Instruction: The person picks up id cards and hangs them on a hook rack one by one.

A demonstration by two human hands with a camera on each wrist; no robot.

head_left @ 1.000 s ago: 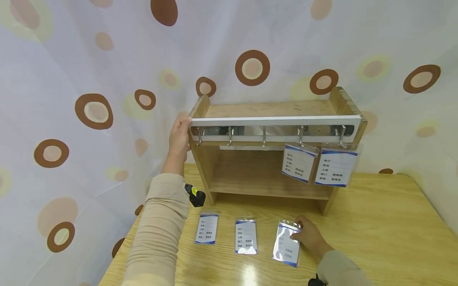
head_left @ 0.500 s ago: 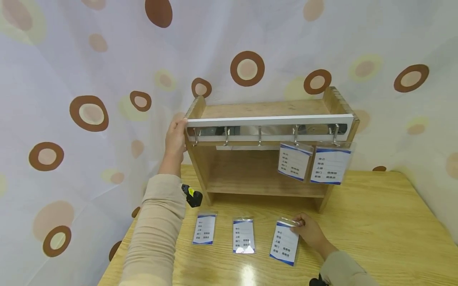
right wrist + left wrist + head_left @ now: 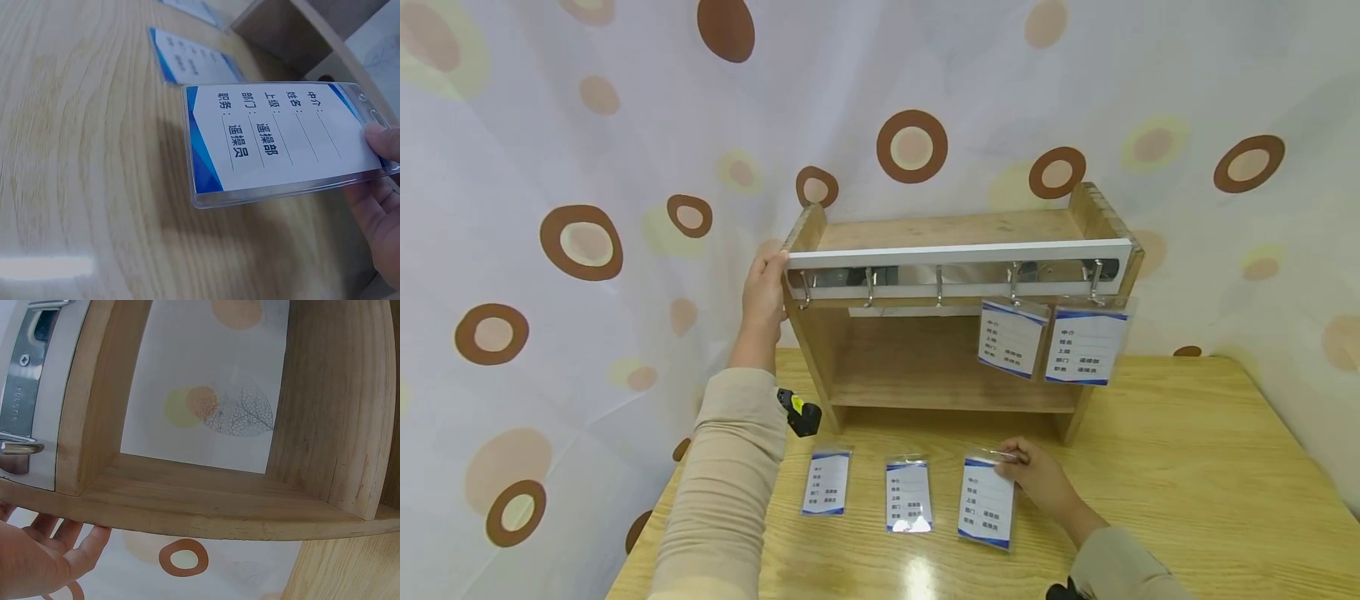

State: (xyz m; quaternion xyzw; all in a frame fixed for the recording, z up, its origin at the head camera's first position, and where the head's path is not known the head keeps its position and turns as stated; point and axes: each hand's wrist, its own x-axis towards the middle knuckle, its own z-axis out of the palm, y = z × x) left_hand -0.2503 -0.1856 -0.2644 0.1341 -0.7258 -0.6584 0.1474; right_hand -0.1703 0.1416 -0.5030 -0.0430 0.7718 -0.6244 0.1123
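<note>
My right hand (image 3: pixel 1033 471) pinches the top edge of a clear-sleeved ID badge (image 3: pixel 986 502). In the right wrist view the badge (image 3: pixel 275 137) is raised over the table, its printed side showing. Up at the left front corner of a wooden shelf (image 3: pixel 955 358), my left hand (image 3: pixel 762 300) grips the side panel; its fingertips (image 3: pixel 100 537) touch the panel's outer face in the left wrist view. Two more badges, a left one (image 3: pixel 826 483) and a middle one (image 3: pixel 908 497), lie on the table. From the rail's right-hand hooks hang a tilted badge (image 3: pixel 1011 337) and a straighter badge (image 3: pixel 1086 344).
A white rail (image 3: pixel 902 291) with several metal hooks runs across the shelf's upper front. The shelf stands on a wooden table (image 3: pixel 1195 467), before a spotted cloth backdrop (image 3: pixel 737 100). Three hooks on the left carry nothing.
My right hand has lifted its badge slightly and turned it more upright, shifting a little left. The left hand keeps its grip on the shelf. The head view has drifted slightly.
</note>
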